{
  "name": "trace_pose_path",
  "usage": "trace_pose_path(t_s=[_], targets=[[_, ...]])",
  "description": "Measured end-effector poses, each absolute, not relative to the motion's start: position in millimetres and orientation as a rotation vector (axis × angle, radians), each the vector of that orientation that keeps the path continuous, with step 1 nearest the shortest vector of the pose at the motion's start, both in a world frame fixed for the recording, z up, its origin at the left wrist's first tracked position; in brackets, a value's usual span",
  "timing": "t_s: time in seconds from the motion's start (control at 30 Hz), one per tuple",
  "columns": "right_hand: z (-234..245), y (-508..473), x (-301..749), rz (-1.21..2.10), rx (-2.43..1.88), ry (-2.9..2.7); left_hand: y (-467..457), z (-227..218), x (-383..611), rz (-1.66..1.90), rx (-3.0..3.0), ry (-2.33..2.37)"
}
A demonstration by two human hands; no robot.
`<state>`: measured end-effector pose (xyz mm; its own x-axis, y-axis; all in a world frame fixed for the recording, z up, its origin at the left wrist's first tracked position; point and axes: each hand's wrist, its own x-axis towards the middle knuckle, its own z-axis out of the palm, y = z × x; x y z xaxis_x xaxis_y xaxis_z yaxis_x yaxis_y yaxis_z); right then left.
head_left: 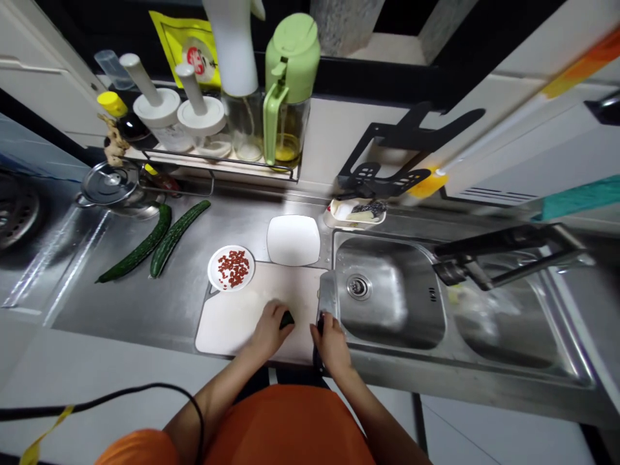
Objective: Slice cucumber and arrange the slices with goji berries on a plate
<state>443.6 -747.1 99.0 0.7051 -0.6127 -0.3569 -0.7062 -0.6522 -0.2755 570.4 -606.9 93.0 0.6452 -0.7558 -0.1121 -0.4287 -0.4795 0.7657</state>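
Observation:
Over the cutting board (223,323), my left hand (270,329) is closed on a short, dark green piece of cucumber (287,319), much of it hidden by the fingers. My right hand (334,344) grips the black handle of a kitchen knife at the board's right edge. The knife's broad blade (328,292) points away from me, beside the sink. A white plate (211,274) with small red chopped pieces overlaps the board's far left corner. Touching the far edge of the board is a white dish (293,240).
Two whole cucumbers (177,237) lie on the steel counter at the left, near a lidded pot (110,184). A double sink (387,290) with a faucet (484,271) is on the right. Behind, a wall shelf (217,166) carries seasoning jars and a green-topped oil bottle (293,58).

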Motion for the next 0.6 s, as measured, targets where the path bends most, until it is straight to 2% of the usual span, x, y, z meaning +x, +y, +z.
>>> trace_pose_path(t_s=[0.17,0.4,0.6], targets=[[97,-748,437,0.187,-2.465,1.085,-606,94,570,-0.5,2.142,-0.927],[104,-765,403,-0.23,-2.324,1.039,-604,89,571,-0.467,2.186,-0.927],[116,-747,402,-0.139,-2.203,0.782,-599,96,587,-0.553,2.146,-0.966]])
